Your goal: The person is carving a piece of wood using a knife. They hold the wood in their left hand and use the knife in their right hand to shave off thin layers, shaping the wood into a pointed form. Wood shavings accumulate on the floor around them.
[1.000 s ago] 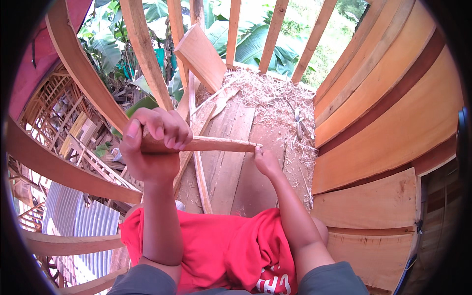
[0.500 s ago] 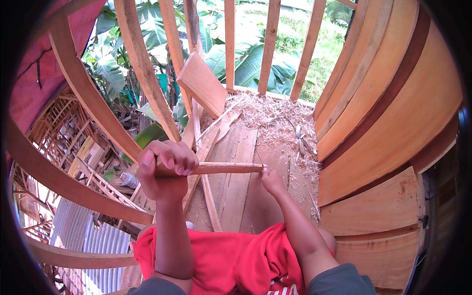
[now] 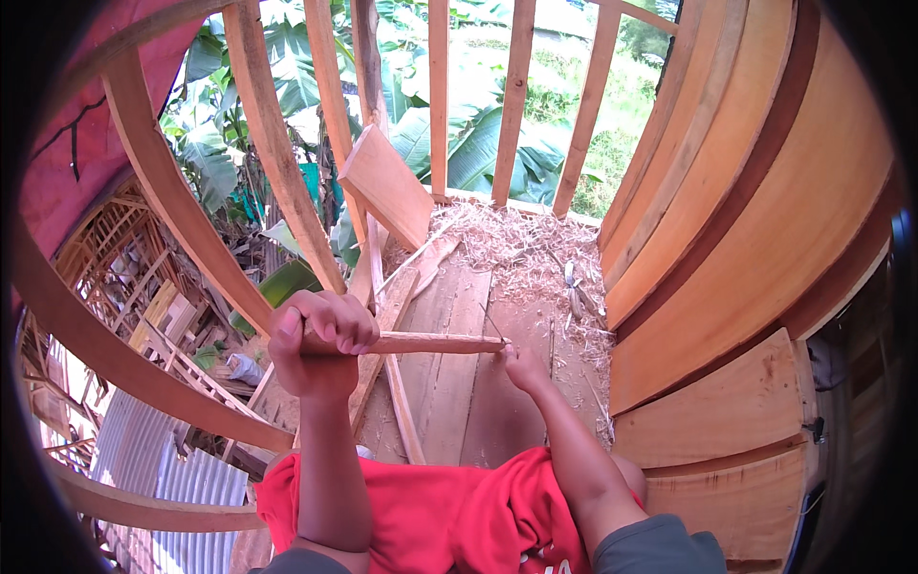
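Note:
My left hand (image 3: 320, 342) is closed around the thick end of a round, tapered wooden stick (image 3: 435, 342), held level above the floor planks. My right hand (image 3: 526, 368) sits at the stick's thin right tip with its fingers pinched on a thin dark tool (image 3: 492, 323) that slants up from the tip; its kind is too small to tell. Both forearms rise from my lap, where I wear red shorts (image 3: 430, 507).
I sit inside an unfinished wooden boat hull. Curved ribs (image 3: 273, 163) stand at left and ahead, and planked side boards (image 3: 755, 220) at right. Wood shavings (image 3: 521, 253) are heaped on the floor planks (image 3: 459, 383). A loose board (image 3: 387, 187) leans ahead. Corrugated metal sheet (image 3: 163, 478) lies outside, lower left.
The view has tilted, so both hands and the stick sit a little lower in the picture. The grip on the stick and the right hand at its tip are unchanged.

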The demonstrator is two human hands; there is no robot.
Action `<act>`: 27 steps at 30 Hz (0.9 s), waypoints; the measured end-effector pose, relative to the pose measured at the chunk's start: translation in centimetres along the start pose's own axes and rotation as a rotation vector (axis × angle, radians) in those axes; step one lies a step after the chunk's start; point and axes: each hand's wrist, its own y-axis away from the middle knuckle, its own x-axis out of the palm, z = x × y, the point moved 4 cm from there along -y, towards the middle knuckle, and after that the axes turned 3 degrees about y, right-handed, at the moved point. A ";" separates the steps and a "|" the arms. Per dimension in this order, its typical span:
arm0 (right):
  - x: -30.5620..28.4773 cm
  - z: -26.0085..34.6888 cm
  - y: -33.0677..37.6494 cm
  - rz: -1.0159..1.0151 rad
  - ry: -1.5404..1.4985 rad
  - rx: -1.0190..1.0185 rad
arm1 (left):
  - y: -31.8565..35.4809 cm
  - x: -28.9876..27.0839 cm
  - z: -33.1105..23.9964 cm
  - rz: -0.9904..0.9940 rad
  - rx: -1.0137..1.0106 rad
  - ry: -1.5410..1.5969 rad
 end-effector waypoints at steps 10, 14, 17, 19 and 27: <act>-0.7 5.0 1.9 0.120 -0.102 -0.065 | 0.8 -0.2 -0.4 -0.125 0.024 0.039; 0.5 0.8 0.4 0.007 -0.052 -0.069 | 0.1 -0.2 -0.3 -0.101 0.010 0.077; 1.3 1.4 0.1 0.012 -0.024 -0.087 | -0.2 0.3 -0.4 0.056 -0.014 -0.001; -1.2 8.0 2.7 0.223 -0.155 -0.212 | 0.7 -0.9 -1.3 0.032 -0.009 -0.035; -1.8 7.8 2.4 0.254 -0.148 -0.155 | 0.6 -0.2 -0.9 0.041 -0.020 -0.025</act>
